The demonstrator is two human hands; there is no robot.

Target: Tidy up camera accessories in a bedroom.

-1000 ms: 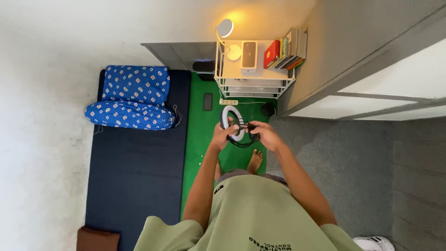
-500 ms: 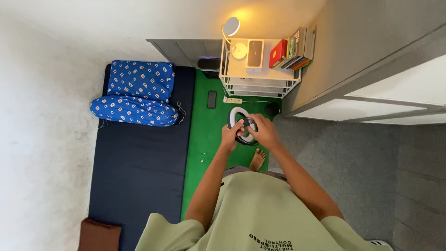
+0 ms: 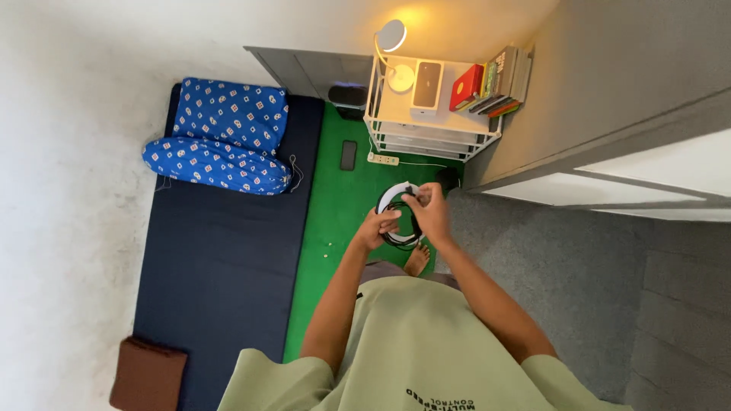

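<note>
Fingers of the right hand [image 3: 432, 213] pinch the top of a white ring light [image 3: 396, 199], curled over its rim. Fingers of the left hand [image 3: 375, 228] are closed around the black cable [image 3: 402, 237], coiled in loops just below the ring; both held at waist height over the floor.

Handling, as a judgement: ring looks light and rigid, smooth plastic, likely breakable if dropped; best held at the rim. Cable limp and springy; loops may slip unless gripped across the bundle.

Below the fingers: green mat [image 3: 335, 221], a bare foot [image 3: 416, 261]. Beyond the fingers: white shelf unit [image 3: 426, 122] with lit lamp [image 3: 392, 36] and books [image 3: 495, 80], power strip [image 3: 383, 159]. Left of the fingers: dark mattress [image 3: 213, 266], blue patterned pillows [image 3: 221, 144]. Right: grey carpet [image 3: 571, 266].
</note>
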